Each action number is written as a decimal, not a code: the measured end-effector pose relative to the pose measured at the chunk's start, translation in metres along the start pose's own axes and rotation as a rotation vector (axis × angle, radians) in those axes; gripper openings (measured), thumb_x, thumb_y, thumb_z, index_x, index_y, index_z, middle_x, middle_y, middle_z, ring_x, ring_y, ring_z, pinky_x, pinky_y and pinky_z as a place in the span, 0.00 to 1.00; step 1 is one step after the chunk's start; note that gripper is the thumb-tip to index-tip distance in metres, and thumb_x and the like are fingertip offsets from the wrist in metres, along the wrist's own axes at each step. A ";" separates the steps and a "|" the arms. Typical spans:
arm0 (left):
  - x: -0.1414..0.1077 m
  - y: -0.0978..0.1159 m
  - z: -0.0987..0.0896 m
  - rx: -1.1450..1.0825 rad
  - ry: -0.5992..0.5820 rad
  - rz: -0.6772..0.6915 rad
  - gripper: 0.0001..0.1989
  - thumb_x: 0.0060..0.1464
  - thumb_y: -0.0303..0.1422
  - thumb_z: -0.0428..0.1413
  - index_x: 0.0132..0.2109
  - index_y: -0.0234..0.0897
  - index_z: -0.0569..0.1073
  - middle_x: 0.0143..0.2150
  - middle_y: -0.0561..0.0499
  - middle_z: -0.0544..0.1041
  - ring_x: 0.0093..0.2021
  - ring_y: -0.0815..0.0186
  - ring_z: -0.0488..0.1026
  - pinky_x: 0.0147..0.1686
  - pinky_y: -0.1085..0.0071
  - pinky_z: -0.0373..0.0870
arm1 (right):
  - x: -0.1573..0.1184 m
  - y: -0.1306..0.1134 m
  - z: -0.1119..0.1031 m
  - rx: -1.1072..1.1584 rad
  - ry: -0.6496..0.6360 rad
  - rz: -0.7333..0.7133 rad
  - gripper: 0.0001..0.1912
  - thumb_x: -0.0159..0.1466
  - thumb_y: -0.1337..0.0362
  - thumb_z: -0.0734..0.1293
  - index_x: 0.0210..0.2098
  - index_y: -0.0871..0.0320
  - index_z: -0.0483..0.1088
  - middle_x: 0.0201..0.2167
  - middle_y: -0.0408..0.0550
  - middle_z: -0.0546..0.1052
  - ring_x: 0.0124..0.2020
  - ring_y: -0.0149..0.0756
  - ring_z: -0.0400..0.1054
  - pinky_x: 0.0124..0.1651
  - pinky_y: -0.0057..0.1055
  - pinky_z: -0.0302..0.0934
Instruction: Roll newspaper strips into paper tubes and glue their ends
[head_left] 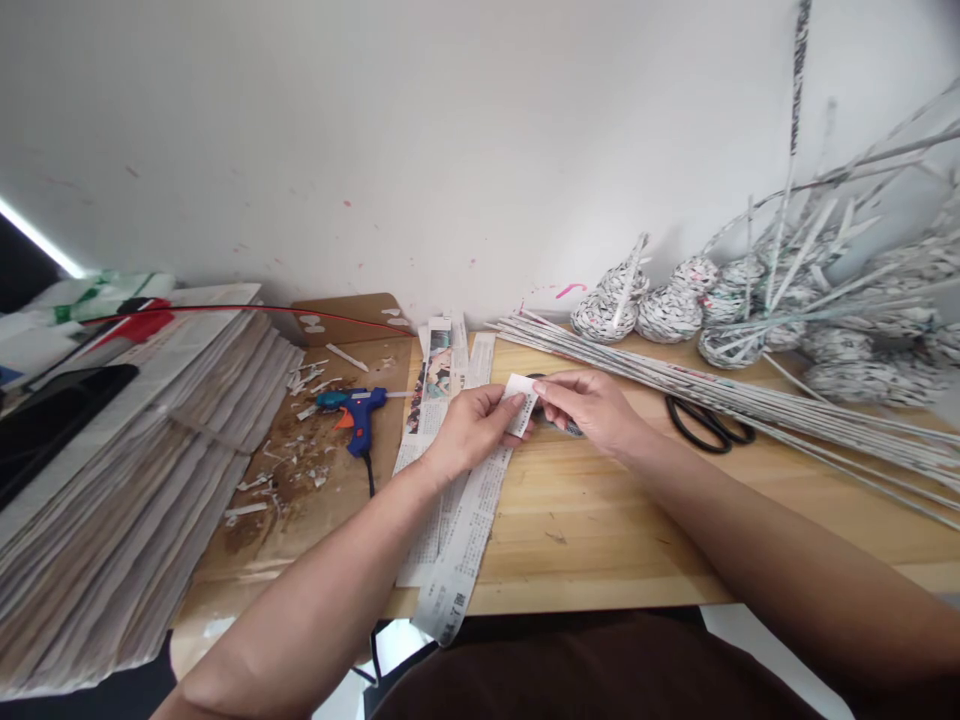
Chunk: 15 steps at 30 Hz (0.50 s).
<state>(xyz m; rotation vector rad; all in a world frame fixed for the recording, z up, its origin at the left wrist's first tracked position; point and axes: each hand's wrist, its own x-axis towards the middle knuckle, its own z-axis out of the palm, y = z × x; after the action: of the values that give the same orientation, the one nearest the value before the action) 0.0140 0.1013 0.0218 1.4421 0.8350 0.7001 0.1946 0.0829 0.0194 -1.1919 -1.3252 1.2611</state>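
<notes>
A small piece of white printed paper (519,403) is held between my two hands, above the wooden table (585,540). My left hand (478,425) pinches its left side, thumb on top. At its upper right corner, the thumb and index finger of my right hand (589,405) are closed on it. A dark object (571,427), partly hidden, lies beneath my right hand. Long newspaper strips (469,530) lie under and beside my left hand, one hanging over the table's front edge.
Left of the strips lies a blue glue gun (360,415) among paper scraps, beside a tall newspaper stack (150,480). Rolled paper sticks (675,380) stretch rightward, near black-handled scissors (705,425). Woven paper shapes (611,300) stand by the wall.
</notes>
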 end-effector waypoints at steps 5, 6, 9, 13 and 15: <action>0.001 -0.002 0.000 0.006 -0.005 0.011 0.18 0.54 0.45 0.57 0.39 0.32 0.74 0.33 0.47 0.77 0.33 0.65 0.75 0.31 0.71 0.75 | 0.000 0.000 0.002 0.028 0.039 0.013 0.18 0.57 0.52 0.71 0.24 0.61 0.71 0.17 0.40 0.67 0.17 0.24 0.56 0.21 0.26 0.47; 0.001 -0.003 -0.001 0.007 -0.004 0.012 0.18 0.54 0.45 0.58 0.39 0.32 0.74 0.33 0.47 0.78 0.33 0.65 0.75 0.31 0.71 0.75 | 0.000 0.000 0.003 0.031 0.042 0.016 0.18 0.56 0.52 0.71 0.24 0.61 0.71 0.17 0.40 0.67 0.17 0.24 0.56 0.20 0.26 0.47; 0.000 -0.004 0.000 0.016 -0.016 0.023 0.18 0.54 0.45 0.57 0.40 0.32 0.75 0.33 0.47 0.78 0.33 0.64 0.76 0.32 0.70 0.75 | 0.001 0.001 0.004 0.051 0.059 0.022 0.18 0.55 0.51 0.72 0.26 0.61 0.72 0.17 0.40 0.68 0.17 0.24 0.56 0.20 0.26 0.47; 0.000 -0.005 0.001 0.019 -0.049 0.024 0.18 0.54 0.45 0.57 0.41 0.33 0.76 0.34 0.47 0.78 0.33 0.65 0.75 0.33 0.69 0.75 | 0.001 0.002 0.005 0.058 0.096 0.014 0.19 0.52 0.50 0.74 0.26 0.61 0.73 0.16 0.40 0.67 0.16 0.24 0.55 0.18 0.26 0.45; 0.000 -0.005 0.002 0.017 -0.050 0.019 0.18 0.55 0.46 0.57 0.40 0.33 0.76 0.34 0.47 0.78 0.33 0.65 0.75 0.33 0.69 0.75 | 0.000 0.002 0.004 0.052 0.099 0.024 0.20 0.52 0.49 0.74 0.25 0.60 0.72 0.16 0.40 0.67 0.16 0.24 0.55 0.18 0.26 0.46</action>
<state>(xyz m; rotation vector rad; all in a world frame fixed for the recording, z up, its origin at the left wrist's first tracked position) 0.0148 0.0999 0.0168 1.4789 0.7913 0.6695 0.1904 0.0826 0.0177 -1.2207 -1.2028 1.2304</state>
